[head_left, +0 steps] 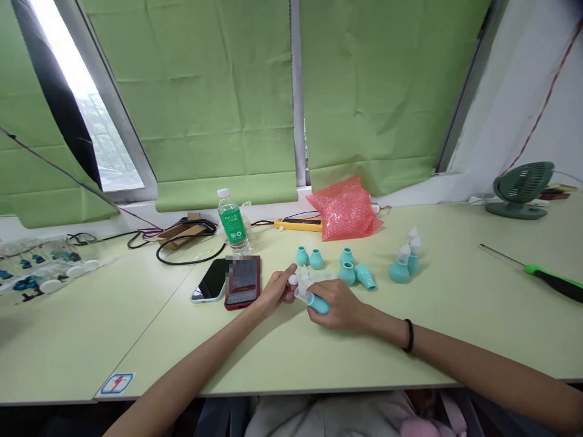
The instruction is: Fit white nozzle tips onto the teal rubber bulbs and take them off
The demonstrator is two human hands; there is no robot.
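Observation:
Near the middle of the table, my left hand (277, 292) is closed on a small white tip (293, 280) between thumb and fingers. Close beside it, my right hand (339, 303) grips a teal bulb (319, 304) with a clear nozzle part (302, 294) pointing left toward the white tip. Behind my hands lie several clear pieces (314, 276), partly hidden by the right hand. Several loose teal bulbs stand beyond them, and one teal bulb (365, 277) lies on its side. Two assembled teal bulbs (399, 271) with clear pointed tops stand to the right.
Two phones (243, 282) lie left of my hands, with a water bottle (233, 223) behind. A pink bubble-wrap bag (348, 209), a yellow tool (298, 225) and black cables (182, 262) are at the back. A screwdriver (553, 283) and green fan (521, 188) are right; clear containers (45, 264) left.

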